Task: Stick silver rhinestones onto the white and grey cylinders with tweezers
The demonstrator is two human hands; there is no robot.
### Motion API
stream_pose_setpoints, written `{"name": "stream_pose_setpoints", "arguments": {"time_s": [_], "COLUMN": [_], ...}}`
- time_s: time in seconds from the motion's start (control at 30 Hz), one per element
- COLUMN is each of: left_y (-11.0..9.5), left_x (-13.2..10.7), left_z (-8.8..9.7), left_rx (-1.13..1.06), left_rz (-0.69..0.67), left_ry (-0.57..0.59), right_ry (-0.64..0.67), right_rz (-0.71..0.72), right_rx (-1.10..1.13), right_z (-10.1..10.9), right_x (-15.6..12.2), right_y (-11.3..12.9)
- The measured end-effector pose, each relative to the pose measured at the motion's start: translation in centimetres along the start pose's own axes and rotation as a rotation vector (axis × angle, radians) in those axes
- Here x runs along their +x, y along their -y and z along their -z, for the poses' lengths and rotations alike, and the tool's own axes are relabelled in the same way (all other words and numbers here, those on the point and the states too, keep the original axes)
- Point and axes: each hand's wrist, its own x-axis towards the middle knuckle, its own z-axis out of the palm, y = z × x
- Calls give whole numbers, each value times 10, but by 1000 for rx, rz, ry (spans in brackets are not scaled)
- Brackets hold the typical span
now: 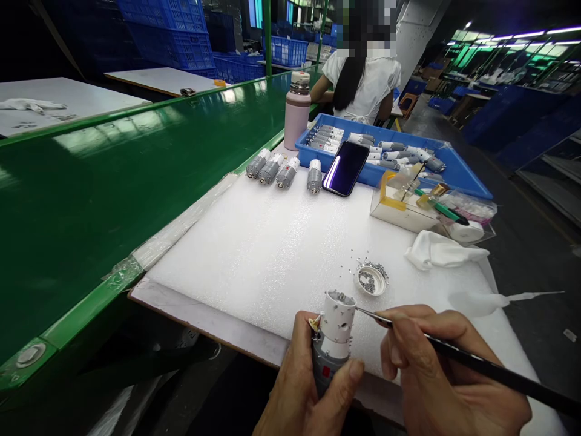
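My left hand (313,387) is wrapped round a white-and-grey cylinder (338,327), a studded model part with a red mark on its grey lower section. It stands nearly upright, its open top showing small shiny pieces. In my right hand (445,369) is a slim black pen-like tool (476,361) with a thin pointed tip. That tip meets or almost meets the cylinder's upper rim on the right; contact is unclear. Just beyond, a small round white dish (377,288) holds tiny silvery pieces, with more scattered around its far edge.
Several similar cylinders (288,174) line the board's far edge, beside a phone (345,168) leaning on a blue tray (467,178) of more cylinders. A pink bottle (296,118), a clear box (403,215) and white cloth (442,249) lie around. A green conveyor (136,181) runs left; a person (363,79) sits ahead.
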Motion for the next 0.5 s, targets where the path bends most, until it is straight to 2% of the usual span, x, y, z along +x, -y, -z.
{"name": "stream_pose_setpoints", "arguments": {"time_s": [0.5], "left_y": [-3], "left_x": [1], "left_z": [-5], "left_rx": [78], "left_rz": [9], "left_ry": [-3], "right_ry": [70], "right_rz": [-24], "right_rx": [24], "right_z": [2], "right_x": [0], "right_y": [-5]}}
